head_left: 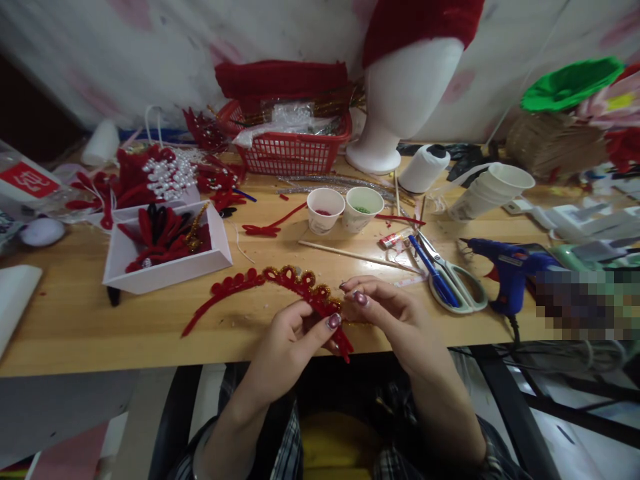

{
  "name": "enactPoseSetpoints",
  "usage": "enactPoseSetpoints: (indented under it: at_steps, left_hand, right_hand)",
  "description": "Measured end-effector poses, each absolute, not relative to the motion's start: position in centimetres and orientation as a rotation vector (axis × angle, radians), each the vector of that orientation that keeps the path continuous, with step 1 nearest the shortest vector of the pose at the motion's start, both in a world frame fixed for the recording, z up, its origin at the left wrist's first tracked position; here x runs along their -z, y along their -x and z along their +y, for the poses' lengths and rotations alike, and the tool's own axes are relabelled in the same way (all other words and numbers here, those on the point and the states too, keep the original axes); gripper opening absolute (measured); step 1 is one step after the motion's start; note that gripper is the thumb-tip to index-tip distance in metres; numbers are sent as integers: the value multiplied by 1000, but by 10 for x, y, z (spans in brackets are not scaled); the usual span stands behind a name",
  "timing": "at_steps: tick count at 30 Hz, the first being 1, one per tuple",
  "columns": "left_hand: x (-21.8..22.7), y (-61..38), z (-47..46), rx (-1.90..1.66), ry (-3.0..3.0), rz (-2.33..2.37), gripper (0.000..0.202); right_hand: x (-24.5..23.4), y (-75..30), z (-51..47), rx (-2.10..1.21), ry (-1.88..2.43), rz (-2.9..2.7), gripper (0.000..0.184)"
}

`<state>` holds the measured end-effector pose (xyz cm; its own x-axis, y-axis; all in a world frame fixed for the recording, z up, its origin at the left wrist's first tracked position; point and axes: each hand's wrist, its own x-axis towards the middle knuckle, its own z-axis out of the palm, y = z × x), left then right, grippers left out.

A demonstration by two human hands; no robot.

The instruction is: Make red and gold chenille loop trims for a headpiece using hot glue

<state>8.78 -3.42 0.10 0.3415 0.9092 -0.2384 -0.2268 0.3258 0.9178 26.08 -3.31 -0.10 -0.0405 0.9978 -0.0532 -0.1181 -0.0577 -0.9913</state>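
Note:
A red fuzzy headband (pixel 237 285) with a looped, scalloped edge curves above the front of the table. Gold tinsel trim (pixel 291 272) runs along the loops of its right half. My left hand (pixel 293 337) is closed on the band's right part, thumb on top, with the red end showing below it. At the trim's right end, my right hand (pixel 400 317) has its thumb and fingers pinched together. A bit of gold strand shows beneath those fingers, which appear to grip it; the exact contact is partly hidden.
A white box (pixel 165 277) of red and black pieces stands left. Two paper cups (pixel 325 212) with small beads sit ahead, near a thin stick (pixel 350 255). Scissors (pixel 463 287), a blue pen (pixel 434 270) and a blue glue gun (pixel 510 267) lie right. Behind are a red basket (pixel 290 153) and a white foam head (pixel 410 93).

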Motion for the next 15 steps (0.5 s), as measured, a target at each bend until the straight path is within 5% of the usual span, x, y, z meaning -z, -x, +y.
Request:
enactPoseSetpoints:
  at_steps: [15]
  left_hand:
    - [-1,-87,-36,-857,-925,923,22]
  right_hand:
    - [-1,-258,-34,-1312,1124,-1198,3]
